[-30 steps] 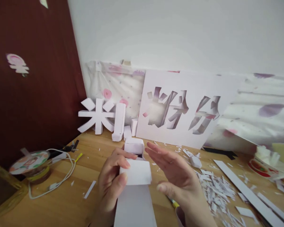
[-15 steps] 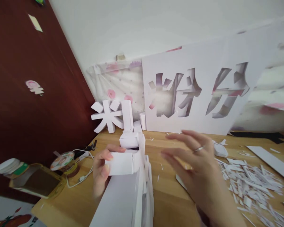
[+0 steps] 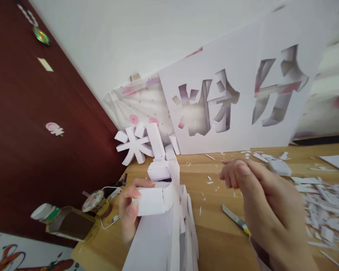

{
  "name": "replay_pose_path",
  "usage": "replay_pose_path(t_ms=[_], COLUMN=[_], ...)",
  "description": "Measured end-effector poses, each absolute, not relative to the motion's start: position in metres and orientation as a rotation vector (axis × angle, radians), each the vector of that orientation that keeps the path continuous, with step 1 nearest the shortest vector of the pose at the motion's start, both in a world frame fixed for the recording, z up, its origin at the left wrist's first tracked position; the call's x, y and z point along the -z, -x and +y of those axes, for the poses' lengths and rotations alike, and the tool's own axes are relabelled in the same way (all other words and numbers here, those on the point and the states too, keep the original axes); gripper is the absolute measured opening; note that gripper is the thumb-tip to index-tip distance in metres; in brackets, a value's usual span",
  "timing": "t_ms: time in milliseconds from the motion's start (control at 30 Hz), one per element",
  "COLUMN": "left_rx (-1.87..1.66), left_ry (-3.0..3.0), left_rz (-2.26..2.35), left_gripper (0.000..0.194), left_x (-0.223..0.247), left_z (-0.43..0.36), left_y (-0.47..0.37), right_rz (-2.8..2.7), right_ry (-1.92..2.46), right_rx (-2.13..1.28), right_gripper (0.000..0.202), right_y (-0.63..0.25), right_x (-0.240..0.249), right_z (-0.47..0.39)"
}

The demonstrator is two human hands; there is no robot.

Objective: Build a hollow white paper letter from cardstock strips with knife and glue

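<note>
My left hand [image 3: 129,210] grips a small white foam-board block [image 3: 151,201], thumb in front and fingers over its far side. This block sits on top of a long white foam-board structure [image 3: 154,237] that runs toward me, with layered strips along its right side. My right hand [image 3: 271,203] is raised over the table to the right, apart from the structure. Its fingers are curled and the thumb presses on them; whatever may be inside is hidden. A utility knife [image 3: 234,216] with a yellow end lies just left of this hand.
White cut-out characters [image 3: 135,145] stand at the back left. A large white board [image 3: 245,128] with character-shaped holes leans on the wall. Foam scraps [image 3: 327,210] cover the table's right side. A bottle [image 3: 70,224], a tape roll [image 3: 94,203] and a white cable [image 3: 103,226] lie at left.
My right hand has moved right, and its spread fingers have curled closed. The utility knife shows more fully. My left hand still grips the block; the whole view has turned and tilted.
</note>
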State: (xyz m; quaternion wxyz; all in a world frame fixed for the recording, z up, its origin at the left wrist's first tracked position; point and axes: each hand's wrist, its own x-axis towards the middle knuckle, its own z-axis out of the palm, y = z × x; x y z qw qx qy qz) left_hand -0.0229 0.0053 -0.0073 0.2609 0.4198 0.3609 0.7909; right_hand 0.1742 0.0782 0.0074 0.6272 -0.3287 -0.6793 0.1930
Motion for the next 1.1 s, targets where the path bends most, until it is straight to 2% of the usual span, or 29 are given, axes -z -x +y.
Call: replay_pose_path(t_ms=[67,200,400,667,900,967,1100], left_rx=[-2.118,-2.109,-2.112,-2.079,-2.020,-2.004,-2.013], left_ry=[-1.129,-1.067,-0.974,-1.008,-1.125,-1.153,-1.112], left_rz=[1.005,1.043,1.070,1.139,1.132,1.120,1.127], left_gripper=[0.013,0.017,0.027,0.028,0.024,0.024,0.019], left_x=[0.008,0.008,0.006,0.005,0.015,0.015,0.011], left_z=[0.004,0.002,0.000,-0.003,0.001,0.001,0.000], left_y=[0.023,0.023,0.027,0.033,0.064,0.069,0.057], right_rz=[-1.551,-1.469,-1.512,-1.608,-1.517,-1.478,-1.423], right_ry=[0.747,0.647,0.681,0.709,0.811,0.800,0.682], right_rx=[-0.444,-0.475,-0.427,-0.524,-0.450,-0.499,-0.643], right_gripper=[0.037,0.015,0.014,0.036,0.053,0.047,0.011], right_y=[-0.176,-0.179,-0.184,-0.181,-0.177,-0.177,-0.176], right_x=[-0.006,-0.003,-0.007,-0.007,-0.002,0.000,0.006], right_z=[0.082,0.090,0.092,0.089,0.100,0.103,0.107])
